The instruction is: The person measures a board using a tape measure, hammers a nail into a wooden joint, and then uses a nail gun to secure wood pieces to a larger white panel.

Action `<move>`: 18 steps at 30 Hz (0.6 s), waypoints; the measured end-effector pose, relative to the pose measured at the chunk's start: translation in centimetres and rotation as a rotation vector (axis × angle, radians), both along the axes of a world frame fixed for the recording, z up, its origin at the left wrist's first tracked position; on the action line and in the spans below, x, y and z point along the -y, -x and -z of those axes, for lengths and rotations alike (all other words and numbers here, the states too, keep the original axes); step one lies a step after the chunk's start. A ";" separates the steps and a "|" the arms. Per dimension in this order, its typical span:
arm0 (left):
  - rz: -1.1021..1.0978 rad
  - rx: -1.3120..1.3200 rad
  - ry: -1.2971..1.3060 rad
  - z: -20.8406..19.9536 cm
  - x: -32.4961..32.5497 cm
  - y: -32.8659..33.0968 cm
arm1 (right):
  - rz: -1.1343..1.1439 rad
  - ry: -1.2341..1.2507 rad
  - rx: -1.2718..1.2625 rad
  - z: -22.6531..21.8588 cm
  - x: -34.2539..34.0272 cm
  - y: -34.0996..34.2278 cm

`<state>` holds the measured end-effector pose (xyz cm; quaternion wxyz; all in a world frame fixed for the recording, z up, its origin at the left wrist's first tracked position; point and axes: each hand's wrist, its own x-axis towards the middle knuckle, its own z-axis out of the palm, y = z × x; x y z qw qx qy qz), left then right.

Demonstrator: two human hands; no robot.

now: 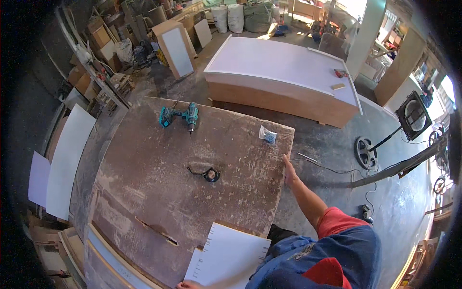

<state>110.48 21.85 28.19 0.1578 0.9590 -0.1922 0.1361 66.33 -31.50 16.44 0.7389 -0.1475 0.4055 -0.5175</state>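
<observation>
A white panel (227, 255) with short dark marks along its edges lies at the near edge of a worn brown worktable (144, 178). At its lower left corner, my left hand (190, 285) has its fingers closed around the edge; the picture's rim cuts part of that hand off. My right arm reaches out to the table's right side, where my right hand (289, 171) rests against the edge with fingers stretched. On the tabletop are a black tape measure (211, 175) with a strap, two teal cordless drills (190, 115) and a clear bag of small blue pieces (267, 135).
Beyond the table stands a long wooden cabinet (274, 94) with a white top, a red tool (340, 73) on it. White boards (72, 164) lean at left. A lamp on a stand (414, 118), a cable (332, 169) and a power tool (367, 212) occupy the right floor. The tabletop has a slot (156, 231).
</observation>
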 end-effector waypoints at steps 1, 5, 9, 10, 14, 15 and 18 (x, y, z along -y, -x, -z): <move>-0.004 0.069 0.019 0.0 0.0 -0.1 | -0.027 -0.041 0.014 -0.3 -0.2 0.0; 0.245 1.077 -0.910 1.0 -0.6 -1.1 | -0.035 -0.109 0.001 -2.7 -0.1 -0.4; 0.014 0.170 -0.118 3.6 -0.5 -1.5 | 0.067 0.091 0.016 -5.1 1.8 0.0; -0.007 0.173 -0.114 3.5 -1.0 -1.9 | 0.054 0.093 0.018 -5.3 2.4 0.4; -0.058 -0.021 0.002 4.2 -1.6 -2.6 | 0.007 -0.075 0.028 -4.2 4.1 1.4; -0.042 -0.003 -0.037 4.0 -2.0 -2.8 | 0.009 -0.033 -0.021 -3.8 4.4 1.5; 0.011 0.026 -0.049 4.3 -2.5 -3.1 | 0.023 0.006 -0.043 -3.1 4.5 1.2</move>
